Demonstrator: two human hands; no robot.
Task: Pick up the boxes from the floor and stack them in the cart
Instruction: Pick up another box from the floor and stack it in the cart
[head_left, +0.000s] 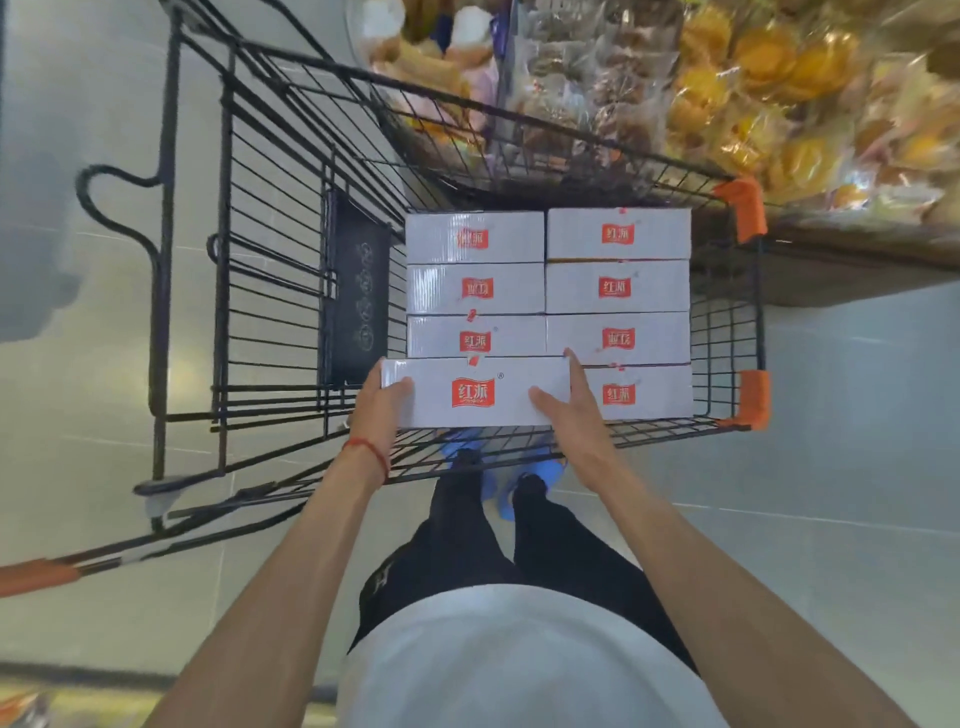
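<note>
I hold a white box with a red logo over the near left corner of the black wire cart. My left hand grips its left end, thumb on top. My right hand grips its right end, thumb lying on the top face and fingers along the side. Several matching white boxes lie packed in two columns inside the cart, filling its right part. The held box sits a little higher than the packed ones.
The cart's left part holds a black folded seat panel. A shelf of bagged pastries rises behind the cart at the top right. Grey tiled floor spreads all around. My legs and blue shoe covers stand close to the cart's near rim.
</note>
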